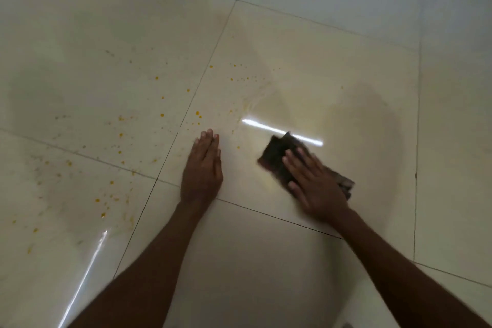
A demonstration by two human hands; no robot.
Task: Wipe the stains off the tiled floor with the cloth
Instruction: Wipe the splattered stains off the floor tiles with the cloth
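Two bare forearms reach forward over the tiled floor (306,42). Left hand (203,168) lies flat, fingers straight and together, palm on the tile. Right hand (312,184), fingers spread and straight, presses the dark cloth (277,152) against the floor. Beyond and leftward, orange-yellow stains (198,114) speckle several tiles.

Reflected light on glossy surface

Bright strip-light reflection (282,131) at centre; second, fainter light streak (85,277) lower left; dark grout lines (213,48) crossing between panels.
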